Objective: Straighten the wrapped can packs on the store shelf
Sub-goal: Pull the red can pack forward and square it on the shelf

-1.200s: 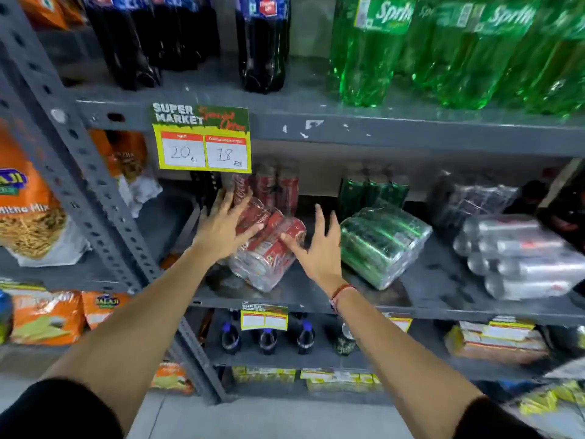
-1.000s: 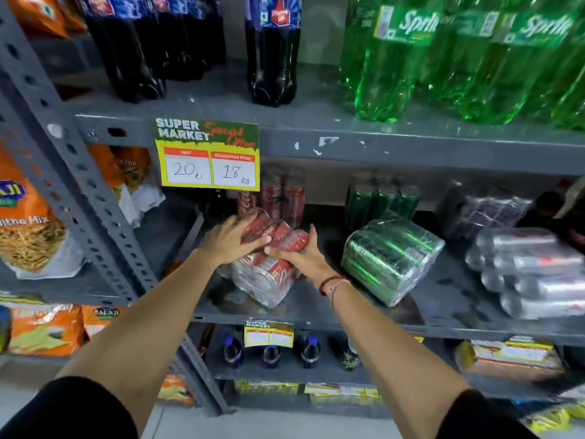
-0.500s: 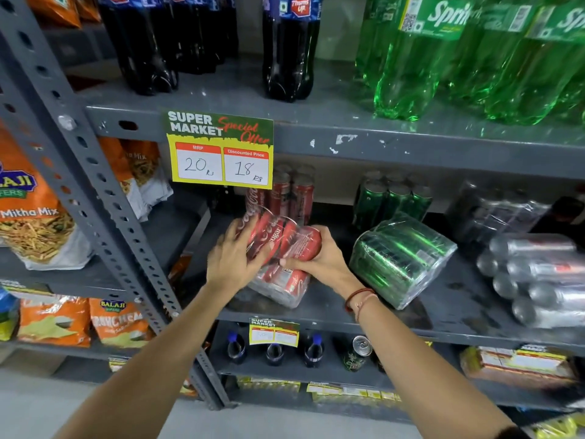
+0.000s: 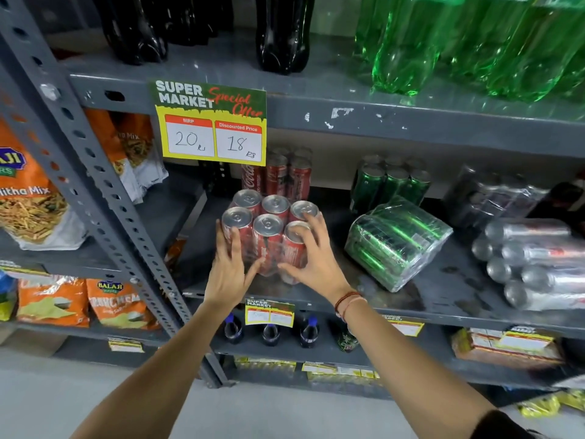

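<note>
The scene is seen through one wide-angle camera worn on the head, aimed forward and slightly down at the middle shelf [image 4: 411, 312] from close range. Both forearms are taken in from the bottom edge. The upper shelf [image 4: 411, 122] is cut off at the top, and the floor [image 4: 95, 407] is included below.

Both arms extended forward. Left hand [image 4: 228, 270] and right hand [image 4: 311, 259] spread wide, fingers splayed, palms facing inward.
</note>
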Demonstrator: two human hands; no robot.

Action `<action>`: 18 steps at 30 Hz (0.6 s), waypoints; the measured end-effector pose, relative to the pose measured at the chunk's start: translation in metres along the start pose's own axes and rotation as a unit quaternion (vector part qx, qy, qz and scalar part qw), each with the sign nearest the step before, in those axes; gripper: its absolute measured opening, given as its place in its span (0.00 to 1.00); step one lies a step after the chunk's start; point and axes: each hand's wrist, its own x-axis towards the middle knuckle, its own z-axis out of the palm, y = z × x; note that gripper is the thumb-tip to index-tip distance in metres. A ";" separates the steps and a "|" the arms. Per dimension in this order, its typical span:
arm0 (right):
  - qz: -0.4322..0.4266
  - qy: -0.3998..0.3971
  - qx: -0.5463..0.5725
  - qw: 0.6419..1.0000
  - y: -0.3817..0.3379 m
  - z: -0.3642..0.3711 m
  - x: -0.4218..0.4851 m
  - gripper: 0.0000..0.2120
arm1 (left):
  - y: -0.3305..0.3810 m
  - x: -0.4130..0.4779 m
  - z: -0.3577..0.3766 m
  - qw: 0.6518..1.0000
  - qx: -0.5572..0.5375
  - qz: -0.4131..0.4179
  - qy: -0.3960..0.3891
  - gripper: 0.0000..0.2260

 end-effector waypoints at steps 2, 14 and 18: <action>0.009 0.031 0.042 0.999 -0.005 -0.007 0.002 0.34 | 0.009 -0.003 -0.010 1.000 -0.005 -0.030 -0.004 0.39; 0.173 -0.032 0.178 0.968 0.002 -0.032 0.055 0.22 | 0.132 -0.002 0.023 0.957 -0.180 -0.227 0.021 0.58; 0.139 0.043 0.150 0.978 -0.006 -0.020 0.021 0.19 | 0.088 0.004 0.001 0.959 -0.206 -0.188 0.056 0.50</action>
